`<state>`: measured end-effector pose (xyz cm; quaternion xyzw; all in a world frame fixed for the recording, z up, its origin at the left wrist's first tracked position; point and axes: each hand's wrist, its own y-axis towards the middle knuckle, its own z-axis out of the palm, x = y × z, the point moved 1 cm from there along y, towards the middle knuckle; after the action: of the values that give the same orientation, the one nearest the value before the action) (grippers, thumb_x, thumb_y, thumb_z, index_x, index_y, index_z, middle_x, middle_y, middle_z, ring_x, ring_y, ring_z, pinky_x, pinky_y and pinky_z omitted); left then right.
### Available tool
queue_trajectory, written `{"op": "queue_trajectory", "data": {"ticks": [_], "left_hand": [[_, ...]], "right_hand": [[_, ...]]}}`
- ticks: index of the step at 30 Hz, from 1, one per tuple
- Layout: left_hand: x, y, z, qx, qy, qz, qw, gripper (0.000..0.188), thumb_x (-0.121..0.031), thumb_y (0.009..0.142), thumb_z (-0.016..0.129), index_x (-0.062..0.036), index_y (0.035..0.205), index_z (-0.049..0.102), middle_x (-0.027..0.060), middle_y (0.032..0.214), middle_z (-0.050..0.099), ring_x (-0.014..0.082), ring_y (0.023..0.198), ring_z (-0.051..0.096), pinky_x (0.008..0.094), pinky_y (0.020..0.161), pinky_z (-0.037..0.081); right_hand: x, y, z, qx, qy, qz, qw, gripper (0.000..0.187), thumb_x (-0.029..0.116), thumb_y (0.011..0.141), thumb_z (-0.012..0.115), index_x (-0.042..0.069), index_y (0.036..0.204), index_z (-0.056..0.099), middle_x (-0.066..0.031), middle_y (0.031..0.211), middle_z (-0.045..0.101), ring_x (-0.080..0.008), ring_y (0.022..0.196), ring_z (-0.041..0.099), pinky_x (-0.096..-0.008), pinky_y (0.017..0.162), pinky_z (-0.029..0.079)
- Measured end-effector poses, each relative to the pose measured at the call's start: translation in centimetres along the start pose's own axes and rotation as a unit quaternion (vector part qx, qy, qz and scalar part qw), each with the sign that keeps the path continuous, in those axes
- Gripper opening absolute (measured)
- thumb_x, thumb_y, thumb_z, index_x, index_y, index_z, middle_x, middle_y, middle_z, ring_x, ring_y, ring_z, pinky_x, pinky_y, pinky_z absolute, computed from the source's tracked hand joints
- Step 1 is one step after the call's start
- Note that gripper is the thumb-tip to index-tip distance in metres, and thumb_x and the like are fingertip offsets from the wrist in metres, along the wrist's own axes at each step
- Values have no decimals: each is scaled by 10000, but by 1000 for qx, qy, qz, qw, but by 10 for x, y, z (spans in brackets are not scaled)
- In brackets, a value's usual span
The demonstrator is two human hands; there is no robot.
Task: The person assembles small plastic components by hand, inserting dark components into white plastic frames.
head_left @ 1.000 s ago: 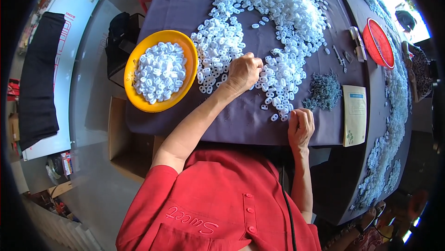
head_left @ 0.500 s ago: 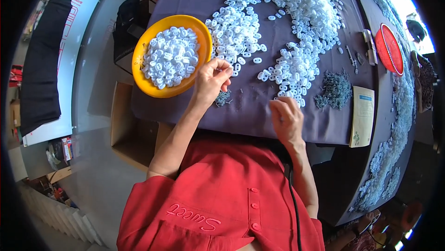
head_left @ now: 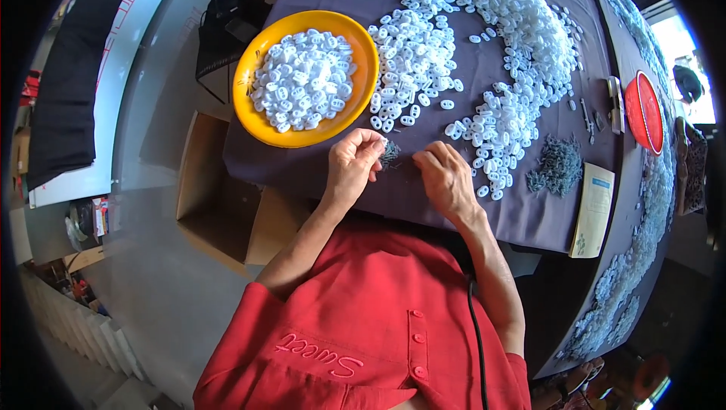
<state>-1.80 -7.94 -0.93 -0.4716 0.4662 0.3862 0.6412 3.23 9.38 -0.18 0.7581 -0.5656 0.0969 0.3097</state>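
My left hand (head_left: 352, 163) is closed in a pinch at the table's near edge, below the yellow bowl. Between its thumb and forefinger shows a small white plastic piece (head_left: 383, 142), partly covered by the fingers. Beside those fingertips lies a small heap of thin grey spring-like bits (head_left: 390, 156). My right hand (head_left: 448, 181) hovers just right of that heap, thumb and fingers pressed together; what they hold, if anything, is hidden. Loose white oval pieces with two holes (head_left: 495, 153) spread beyond my right hand, and another cluster (head_left: 414, 58) lies beyond my left.
A yellow bowl (head_left: 243, 77) full of white pieces stands at the left. On the right are a larger grey heap (head_left: 558, 166), a paper booklet (head_left: 593, 212) and a red sieve (head_left: 643, 115). An open cardboard box (head_left: 215, 209) sits below the table's left edge.
My right hand has come left, off the white pieces and towards the small grey heap. My left hand has drawn nearer the table's edge, and the hands are closer together. The view has shifted slightly.
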Motion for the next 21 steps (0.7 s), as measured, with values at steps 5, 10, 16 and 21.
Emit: {"op": "queue_trajectory", "data": {"ticks": [5,10,16,21], "left_hand": [[4,-6,-3,-37,108,62,992,85,-110,863,582,-26,861,596,-8,692,569,27,517,490,175,412,375],[7,-5,-5,-35,117,40,992,74,-95,865,576,-23,880,592,-9,677,564,32,525,493,184,422,398],[10,-4,-7,-6,121,39,992,76,-93,866,575,-20,884,589,-9,691,571,40,553,513,192,453,437],[12,-5,-4,-14,92,26,995,85,-105,868,575,-23,887,590,-8,718,584,42,590,533,189,474,448]], "right_hand": [[3,15,4,-28,46,-10,999,181,-49,692,586,33,853,581,-93,871,569,-278,762,552,-358,652,466],[12,31,23,-18,39,-57,997,190,16,664,574,53,850,577,-81,919,569,-257,790,530,-342,722,449],[12,26,17,14,44,-43,998,192,-15,669,580,38,854,578,-88,915,571,-273,802,539,-354,718,455],[5,31,17,-22,41,-40,998,228,-55,663,587,25,875,575,-102,921,578,-289,798,546,-360,702,466]]}}
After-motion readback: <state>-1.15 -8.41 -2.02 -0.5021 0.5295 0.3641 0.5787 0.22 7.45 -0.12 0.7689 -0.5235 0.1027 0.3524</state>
